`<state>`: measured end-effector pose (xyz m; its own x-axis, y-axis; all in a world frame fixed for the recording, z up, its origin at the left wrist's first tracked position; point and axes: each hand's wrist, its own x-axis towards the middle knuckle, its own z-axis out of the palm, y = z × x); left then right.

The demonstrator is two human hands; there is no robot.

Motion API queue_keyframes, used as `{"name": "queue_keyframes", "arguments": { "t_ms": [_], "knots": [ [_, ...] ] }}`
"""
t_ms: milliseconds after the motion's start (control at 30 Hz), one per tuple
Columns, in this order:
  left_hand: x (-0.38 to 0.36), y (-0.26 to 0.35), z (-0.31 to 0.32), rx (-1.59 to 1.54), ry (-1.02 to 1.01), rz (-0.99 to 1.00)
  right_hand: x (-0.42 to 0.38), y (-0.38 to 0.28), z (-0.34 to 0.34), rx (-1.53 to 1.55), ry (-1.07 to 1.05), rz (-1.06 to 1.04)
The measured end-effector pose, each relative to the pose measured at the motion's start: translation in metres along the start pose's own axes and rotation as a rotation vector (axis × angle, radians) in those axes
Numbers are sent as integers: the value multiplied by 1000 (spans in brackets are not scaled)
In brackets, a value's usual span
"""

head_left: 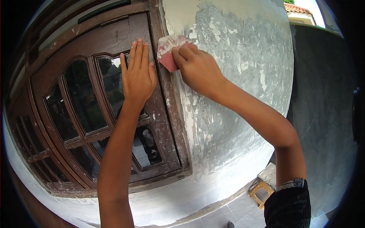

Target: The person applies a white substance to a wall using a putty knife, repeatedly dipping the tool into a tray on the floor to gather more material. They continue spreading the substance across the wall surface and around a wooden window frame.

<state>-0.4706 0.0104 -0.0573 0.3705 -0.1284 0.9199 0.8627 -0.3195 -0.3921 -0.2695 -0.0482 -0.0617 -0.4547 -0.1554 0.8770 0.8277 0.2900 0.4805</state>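
My left hand (137, 81) lies flat on the brown wooden window sash (131, 28), its fingers stretched upward next to the glass. Pinched in my right hand (199, 70) is a pink putty spreader (167, 60), its upper part smeared with whitish putty. The spreader is at the border between the window frame (164, 87) and the patchy grey wall (235, 76). Whitish smears and scraped patches cover much of that wall. Some pale specks dot the brown frame near my hands.
A dark panel (323, 114) stands to the right of the wall. Below, on the tiled floor (216, 216), are a yellowish stool (259, 190) and a whitish block-like thing (268, 174) beside it. A tiled roof (300, 8) shows at the top right.
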Motion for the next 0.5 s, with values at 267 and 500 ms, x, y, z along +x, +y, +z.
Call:
{"name": "queue_keyframes", "arguments": {
  "t_ms": [267,500],
  "knots": [
    [-2,-1,2,7,-6,0,74,58,-8,-7,134,197],
    [0,-2,1,16,9,20,-32,-21,-17,121,-18,-8]
  ]
}}
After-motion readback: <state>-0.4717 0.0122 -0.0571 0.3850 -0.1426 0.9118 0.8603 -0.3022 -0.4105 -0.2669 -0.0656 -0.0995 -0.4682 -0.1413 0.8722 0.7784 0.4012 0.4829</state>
